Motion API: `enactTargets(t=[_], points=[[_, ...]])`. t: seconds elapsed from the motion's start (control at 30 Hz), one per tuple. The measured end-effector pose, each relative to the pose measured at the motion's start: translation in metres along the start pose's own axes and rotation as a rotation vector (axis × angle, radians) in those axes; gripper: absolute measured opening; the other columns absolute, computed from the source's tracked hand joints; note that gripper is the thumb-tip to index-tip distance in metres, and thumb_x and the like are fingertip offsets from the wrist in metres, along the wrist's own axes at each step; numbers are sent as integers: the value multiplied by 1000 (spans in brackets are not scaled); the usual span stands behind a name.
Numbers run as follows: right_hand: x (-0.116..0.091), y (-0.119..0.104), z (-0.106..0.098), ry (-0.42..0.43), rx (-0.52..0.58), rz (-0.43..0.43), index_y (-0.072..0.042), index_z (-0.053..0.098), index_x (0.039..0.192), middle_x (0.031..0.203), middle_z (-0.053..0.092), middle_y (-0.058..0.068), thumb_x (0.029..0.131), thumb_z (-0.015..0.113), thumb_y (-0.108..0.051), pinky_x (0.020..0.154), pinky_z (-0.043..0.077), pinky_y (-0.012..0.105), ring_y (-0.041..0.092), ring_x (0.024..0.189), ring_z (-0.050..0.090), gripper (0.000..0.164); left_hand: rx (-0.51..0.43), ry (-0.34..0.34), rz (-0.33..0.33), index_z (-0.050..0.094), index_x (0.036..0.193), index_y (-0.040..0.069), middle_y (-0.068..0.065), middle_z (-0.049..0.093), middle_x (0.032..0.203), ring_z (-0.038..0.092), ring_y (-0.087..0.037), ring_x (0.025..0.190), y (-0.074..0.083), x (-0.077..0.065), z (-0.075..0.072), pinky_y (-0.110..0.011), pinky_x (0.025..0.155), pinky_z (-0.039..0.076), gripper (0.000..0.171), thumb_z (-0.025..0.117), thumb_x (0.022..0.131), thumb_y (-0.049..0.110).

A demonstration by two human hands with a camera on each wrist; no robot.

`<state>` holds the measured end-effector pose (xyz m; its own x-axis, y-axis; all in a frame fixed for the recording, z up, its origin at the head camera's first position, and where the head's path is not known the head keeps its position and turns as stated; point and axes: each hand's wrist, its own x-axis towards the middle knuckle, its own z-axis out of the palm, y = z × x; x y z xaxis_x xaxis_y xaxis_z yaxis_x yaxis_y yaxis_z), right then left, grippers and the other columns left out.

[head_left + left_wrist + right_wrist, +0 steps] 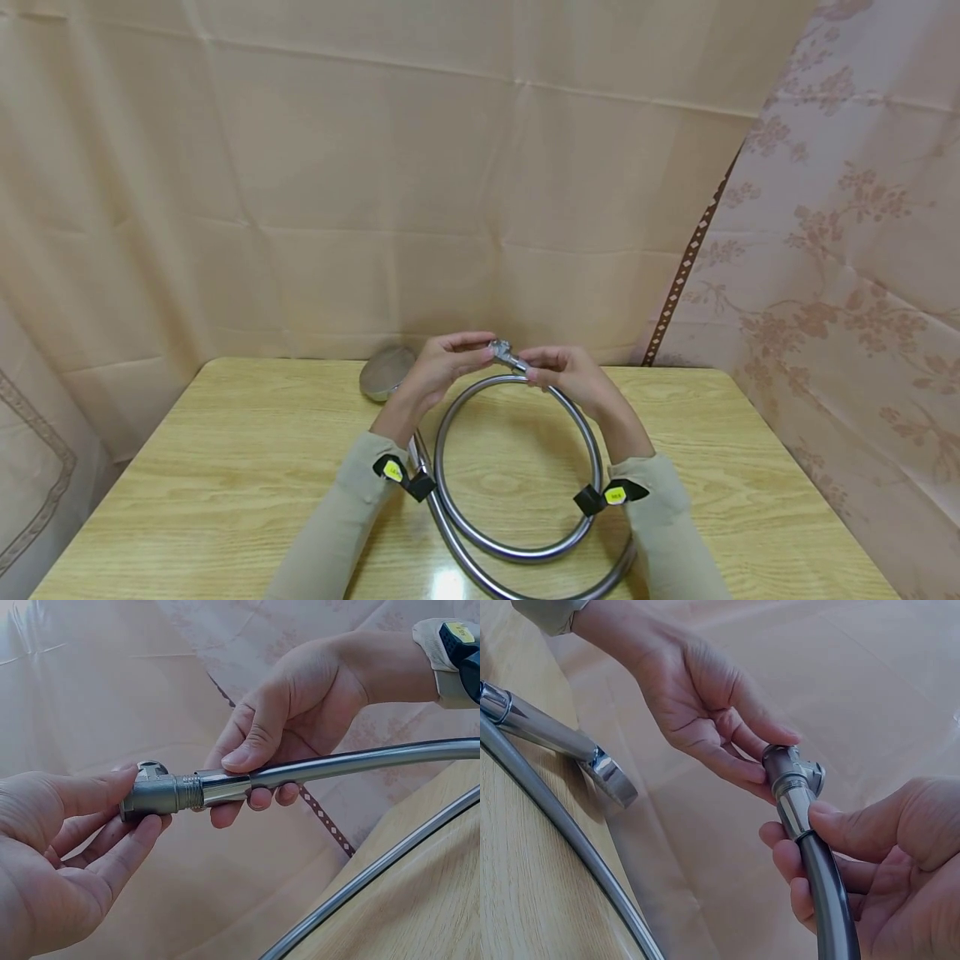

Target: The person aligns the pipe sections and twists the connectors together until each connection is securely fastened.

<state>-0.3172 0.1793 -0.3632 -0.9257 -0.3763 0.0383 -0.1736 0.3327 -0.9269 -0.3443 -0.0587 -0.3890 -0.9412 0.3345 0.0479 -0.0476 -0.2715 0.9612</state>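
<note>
My left hand [438, 371] pinches a small chrome valve fitting [150, 796] with a side outlet and a threaded end. The grip is between thumb and fingertips. My right hand [576, 382] holds the end of a metal shower hose [360, 761], its thumb and fingers around the smooth end nut [223, 787]. Fitting and nut are in line, with several threads showing between them in the left wrist view. Both hands are raised near the table's far edge. The grey hose loops down between the forearms in the head view.
A round chrome shower head [386, 372] lies at the table's far edge, left of my left hand. Its handle [544, 727] joins the hose's other end. The wooden table [225, 467] backs onto a beige curtain [360, 167], with a floral cloth [847, 275] on the right.
</note>
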Motion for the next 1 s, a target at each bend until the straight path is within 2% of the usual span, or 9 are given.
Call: enactTargets(t=[0.2, 0.37, 0.5, 0.7, 0.87, 1.0], points=[[0, 1, -2, -29, 22, 20, 6, 62, 133, 116, 73, 20, 99, 64, -6, 83, 57, 32, 20, 97, 70, 36, -17, 1, -6, 60, 132, -12, 4, 75, 98, 72, -9, 94, 0, 0, 1, -27, 94, 60, 37, 64, 95, -6], [1, 1, -2, -26, 47, 39, 6, 61, 133, 115, 72, 15, 94, 70, -3, 82, 57, 26, 13, 95, 69, 41, -45, 6, -21, 61, 130, -11, 2, 75, 99, 73, -11, 93, 2, 0, 1, -28, 93, 61, 35, 64, 95, -8], [1, 2, -2, -8, 65, 50, 9, 61, 127, 108, 70, 13, 91, 72, -1, 78, 57, 22, 10, 90, 67, 39, -64, -8, -24, 61, 130, -12, 1, 75, 101, 73, -12, 94, 2, 0, -1, -30, 94, 61, 35, 62, 95, -9], [0, 2, -2, 18, 88, 52, 11, 62, 123, 99, 70, 7, 91, 72, -1, 75, 57, 23, 13, 86, 67, 36, -70, -48, -20, 55, 135, -15, 2, 75, 103, 73, -10, 95, 2, 1, -4, -27, 95, 60, 38, 58, 98, -9], [-1, 1, -2, 14, 84, 46, 10, 64, 123, 98, 71, 6, 93, 70, -2, 78, 58, 27, 21, 90, 69, 33, -87, -63, -20, 56, 135, -14, 2, 75, 102, 73, -9, 93, 3, 1, -5, -26, 92, 61, 37, 56, 98, -9], [0, 1, -3, 14, 64, 49, 8, 66, 123, 97, 74, 5, 96, 67, -5, 80, 57, 29, 21, 91, 70, 29, -93, -76, -15, 53, 136, -15, 3, 75, 101, 73, -9, 93, 5, 0, -5, -26, 91, 61, 38, 56, 98, -10]])
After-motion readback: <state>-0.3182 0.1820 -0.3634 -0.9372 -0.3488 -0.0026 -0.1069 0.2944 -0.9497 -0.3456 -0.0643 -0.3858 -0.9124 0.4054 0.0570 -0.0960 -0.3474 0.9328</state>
